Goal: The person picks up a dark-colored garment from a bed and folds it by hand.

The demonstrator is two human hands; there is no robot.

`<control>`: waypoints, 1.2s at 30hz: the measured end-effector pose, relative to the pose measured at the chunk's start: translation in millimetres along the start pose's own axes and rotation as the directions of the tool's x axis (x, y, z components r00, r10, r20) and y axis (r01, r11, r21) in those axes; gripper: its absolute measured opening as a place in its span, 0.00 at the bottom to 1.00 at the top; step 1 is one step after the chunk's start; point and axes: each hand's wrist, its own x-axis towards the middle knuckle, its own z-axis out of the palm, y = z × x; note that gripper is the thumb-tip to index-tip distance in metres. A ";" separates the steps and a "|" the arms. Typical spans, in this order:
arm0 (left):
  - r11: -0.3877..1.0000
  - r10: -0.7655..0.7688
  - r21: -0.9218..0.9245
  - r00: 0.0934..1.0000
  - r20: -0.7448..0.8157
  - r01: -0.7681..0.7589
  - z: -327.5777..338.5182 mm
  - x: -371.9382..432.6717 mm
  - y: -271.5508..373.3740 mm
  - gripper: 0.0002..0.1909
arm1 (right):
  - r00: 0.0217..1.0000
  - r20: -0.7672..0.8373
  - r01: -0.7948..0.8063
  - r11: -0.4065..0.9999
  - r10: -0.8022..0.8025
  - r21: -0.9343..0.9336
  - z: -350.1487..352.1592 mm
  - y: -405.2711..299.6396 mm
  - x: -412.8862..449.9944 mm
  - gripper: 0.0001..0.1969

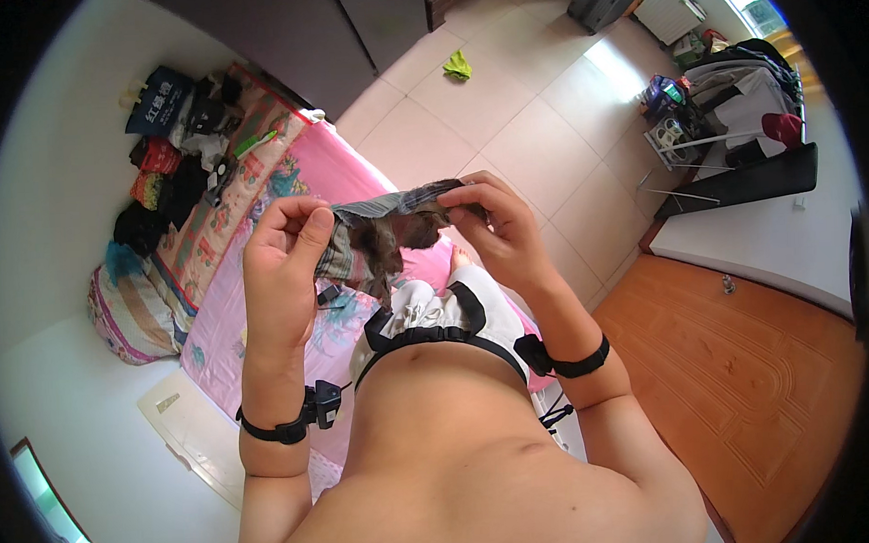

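Note:
Between my two hands a thin cloth (376, 237) is stretched sideways above my lap. It is partly plaid in grey and partly dark brown, with a ragged lower edge hanging down; whether it is a garment, I cannot tell. My left hand (284, 269) pinches its left end between thumb and fingers. At the other end, my right hand (501, 230) grips the upper corner, fingers bent over it. Below lies a bed with a pink floral sheet (218, 358). A small black object (329, 295) rests on that sheet beside my left hand.
Along the wall side of the bed lie dark bags and clothes (180, 187), a blue bag (159, 101) bearing writing and a green brush (254, 143). A lime-green cloth (457, 66) is on the tiled floor. To the right stand a loaded clothes rack (748, 95) and an orange door (725, 362).

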 end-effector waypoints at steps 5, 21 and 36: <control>1.000 0.016 -0.022 1.000 0.001 -0.016 0.1 8.2 -1.5 0.07 | 0.979 -0.114 -0.132 0.950 0.169 0.282 -8.1 21.7 -4.2 0.08; 0.985 -0.042 -0.165 0.998 0.051 0.049 18.7 11.9 6.6 0.09 | 0.963 0.174 0.226 0.967 -0.204 -0.115 -12.5 4.8 4.1 0.12; 0.995 -0.082 0.066 0.976 0.200 0.070 -0.1 -15.9 15.0 0.07 | 0.980 0.104 0.194 0.930 -0.170 -0.311 14.0 4.5 27.7 0.11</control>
